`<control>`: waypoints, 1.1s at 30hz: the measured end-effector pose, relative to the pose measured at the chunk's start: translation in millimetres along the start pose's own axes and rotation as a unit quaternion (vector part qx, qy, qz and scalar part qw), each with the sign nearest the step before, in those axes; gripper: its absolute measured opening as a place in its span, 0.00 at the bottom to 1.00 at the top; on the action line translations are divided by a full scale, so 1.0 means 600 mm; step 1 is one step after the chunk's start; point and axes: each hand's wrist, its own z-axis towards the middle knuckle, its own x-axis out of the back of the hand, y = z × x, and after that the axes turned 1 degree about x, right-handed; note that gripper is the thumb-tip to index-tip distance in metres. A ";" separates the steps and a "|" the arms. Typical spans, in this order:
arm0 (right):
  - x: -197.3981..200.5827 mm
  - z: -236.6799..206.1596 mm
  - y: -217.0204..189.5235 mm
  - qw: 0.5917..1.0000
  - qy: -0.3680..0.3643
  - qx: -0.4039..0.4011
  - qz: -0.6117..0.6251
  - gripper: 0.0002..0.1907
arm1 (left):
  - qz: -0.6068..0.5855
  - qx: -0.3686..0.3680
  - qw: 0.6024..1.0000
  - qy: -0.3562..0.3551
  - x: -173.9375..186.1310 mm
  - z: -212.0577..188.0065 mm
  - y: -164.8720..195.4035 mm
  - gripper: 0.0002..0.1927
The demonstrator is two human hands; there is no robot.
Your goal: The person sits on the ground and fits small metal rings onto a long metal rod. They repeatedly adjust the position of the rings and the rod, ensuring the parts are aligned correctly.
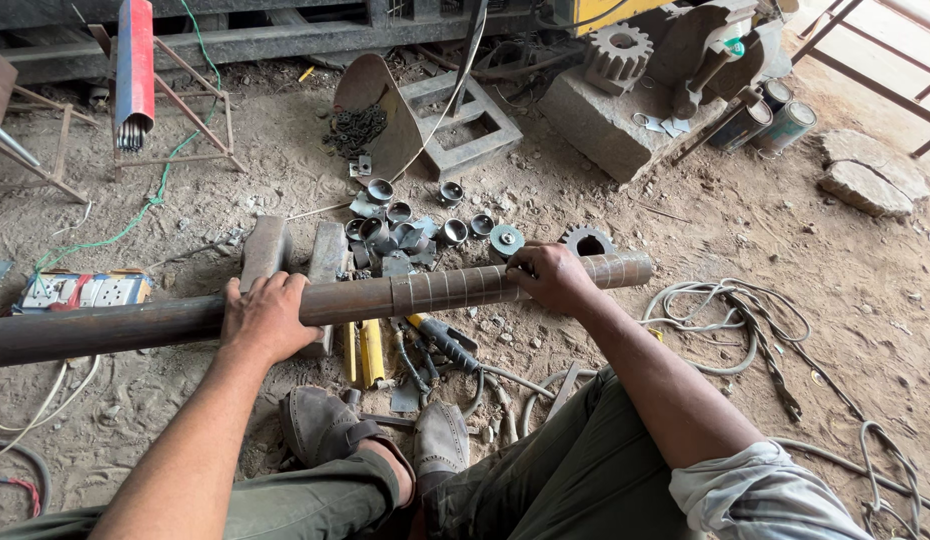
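Pipe [315, 305], long, rusty and round, lies crosswise in front of the seated person, propped on two steel blocks [295, 255] set on the dirt floor. The left hand [265, 315] lies over the pipe's middle, fingers curled round the far side and clenched on it. The right hand [550, 275] grasps the pipe nearer its right end, fingers wrapped over the stretch scored with evenly spaced rings [465, 287]. Judging by the two grips, the step in hand is steadying or turning the pipe on its supports; any further move seems to call for both hands holding firm, so that the round stock does not roll off the blocks.

Just behind the pipe a scatter of short cut rings [415, 225] lies on the ground, with a toothed disc [506, 240] beside them. Under the pipe, close to the person's sandalled feet [385, 435], lie a yellow-handled tool [370, 352] and a dark-handled one with a cable [445, 340]. Coiled wire and cord [735, 320] spread to the right, near the right forearm, and could snag. A red bundle of welding rods [135, 70] leans on a frame at the far left, a large gear [617, 52] sits on a stone block farther back.
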 end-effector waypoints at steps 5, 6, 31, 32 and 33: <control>0.007 0.004 0.002 0.999 0.041 -0.027 -0.008 0.09 | 0.003 0.000 1.000 -0.006 -0.002 0.002 0.000 0.44; 0.008 0.004 0.002 0.999 0.049 -0.017 0.000 0.09 | 0.003 -0.001 1.000 -0.006 -0.002 0.002 0.000 0.44; -0.035 0.041 -0.047 0.998 -0.005 0.058 -0.015 0.07 | -0.001 -0.017 1.000 -0.004 -0.012 0.011 -0.006 0.48; -0.034 0.041 -0.047 0.998 -0.001 0.050 -0.023 0.07 | -0.001 -0.017 1.000 -0.008 -0.012 0.012 -0.006 0.48; -0.032 0.041 -0.047 0.999 0.004 0.042 -0.031 0.07 | 0.000 -0.016 1.000 -0.011 -0.013 0.012 -0.006 0.48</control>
